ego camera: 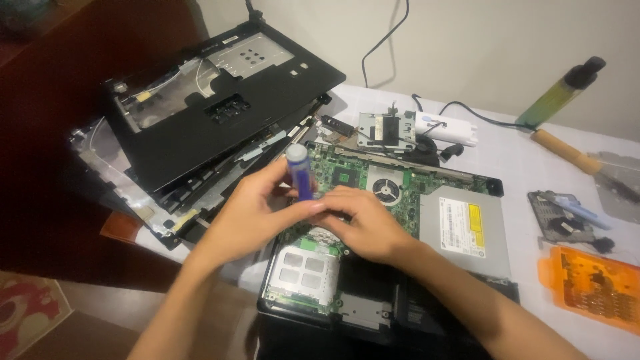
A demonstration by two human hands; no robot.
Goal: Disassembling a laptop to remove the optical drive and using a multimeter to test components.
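My left hand (250, 213) and my right hand (363, 223) meet over an opened laptop base (373, 313). Both grip a small blue screwdriver (301, 179) with a pale round cap, held upright above the green motherboard (347, 175). The left fingers wrap the handle from the left. The right fingers pinch its lower part, and the tip is hidden behind them. A round fan (387, 189) sits just right of the tool, and a silver optical drive (463, 230) fills the base's right side.
Black laptop covers (213, 113) are stacked at the left table edge. A metal bracket (383, 130) and white adapter (450, 130) lie behind. At right are a green bottle (560, 93), a wooden handle (563, 150), a small dark part (563, 220) and an orange bit case (590, 287).
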